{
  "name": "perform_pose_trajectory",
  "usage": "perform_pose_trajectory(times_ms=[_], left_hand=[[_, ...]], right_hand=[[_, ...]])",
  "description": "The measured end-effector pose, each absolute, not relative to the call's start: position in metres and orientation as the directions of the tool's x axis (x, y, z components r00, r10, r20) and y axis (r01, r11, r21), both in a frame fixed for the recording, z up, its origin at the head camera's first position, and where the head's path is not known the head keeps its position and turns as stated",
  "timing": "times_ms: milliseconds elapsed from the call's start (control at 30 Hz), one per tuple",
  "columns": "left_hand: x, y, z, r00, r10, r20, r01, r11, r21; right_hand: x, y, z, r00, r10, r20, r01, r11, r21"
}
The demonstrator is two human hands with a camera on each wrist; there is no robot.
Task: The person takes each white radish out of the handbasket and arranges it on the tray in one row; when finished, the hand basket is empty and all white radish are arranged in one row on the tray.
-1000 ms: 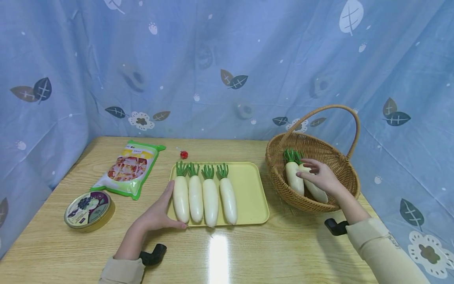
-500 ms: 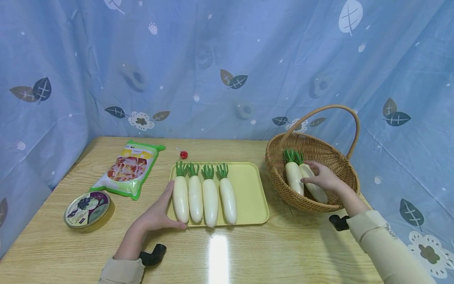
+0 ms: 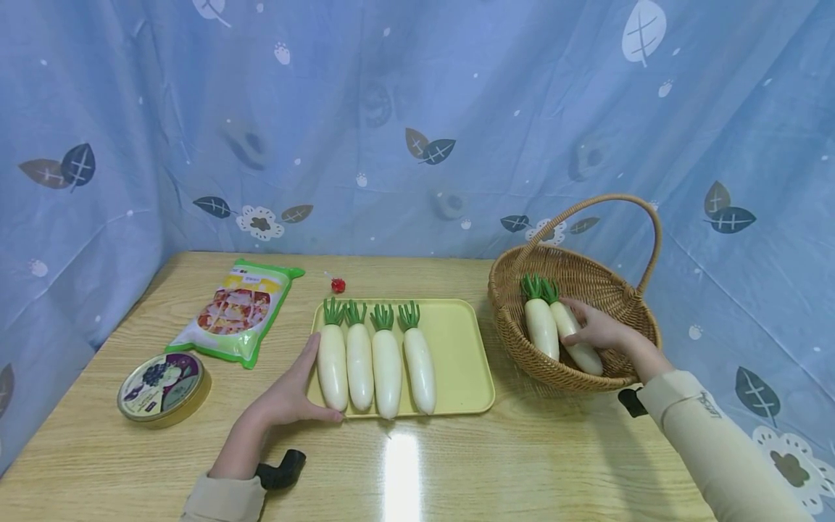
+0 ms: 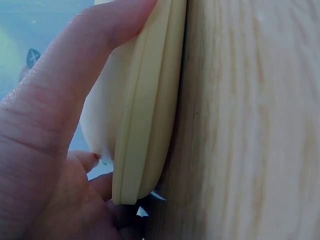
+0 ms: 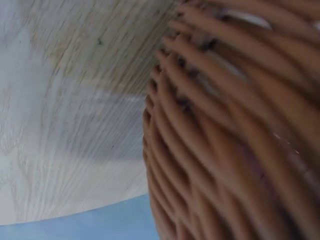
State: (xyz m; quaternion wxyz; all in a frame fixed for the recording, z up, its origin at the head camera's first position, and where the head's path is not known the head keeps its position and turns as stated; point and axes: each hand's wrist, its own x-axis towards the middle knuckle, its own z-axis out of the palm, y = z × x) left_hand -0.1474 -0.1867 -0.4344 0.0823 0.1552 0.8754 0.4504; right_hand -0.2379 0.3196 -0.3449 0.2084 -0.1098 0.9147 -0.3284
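Note:
Inside the wicker basket (image 3: 522,355) at right lie two white radishes with green tops. My right hand (image 3: 601,330) reaches over the basket's near rim and grips the right-hand radish (image 3: 586,358), thumb on its left side. The other radish (image 3: 541,330) lies just left of it. In the right wrist view, basket weave (image 5: 210,150) hides this hand. My left hand (image 3: 287,397) holds the front left corner of the yellow tray (image 3: 462,359), thumb along its front edge. On that tray, several white radishes (image 3: 388,370) lie side by side, green tops pointing away.
A green-edged food bag (image 3: 236,312) lies at back left, with a round tin (image 3: 161,388) in front of it. Behind the tray sits a small red object (image 3: 338,285). The basket's tall handle (image 3: 590,199) arches over it. A blue curtain (image 3: 391,130) hangs behind the wooden table (image 3: 496,464).
My right hand has moved slightly right and lower into the basket, from above the radishes to a grip on the right-hand one. The left hand and tray have stayed still.

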Motion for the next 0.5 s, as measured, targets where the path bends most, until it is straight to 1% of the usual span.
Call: perform_pose_trajectory(times_ms=[167, 500], left_hand=[[-0.1466, -0.1876, -0.4345, -0.938, 0.346, -0.009, 0.196, 0.554, 0.809], [-0.1458, -0.1871, -0.4344, -0.937, 0.349, -0.007, 0.197, 0.546, 0.814]], right_hand=[[-0.239, 0.321, -0.3494, -0.876, -0.359, -0.323, -0.067, 0.752, -0.656], [-0.2377, 0.3242, -0.3486, -0.872, -0.382, -0.306, -0.106, 0.758, -0.644]])
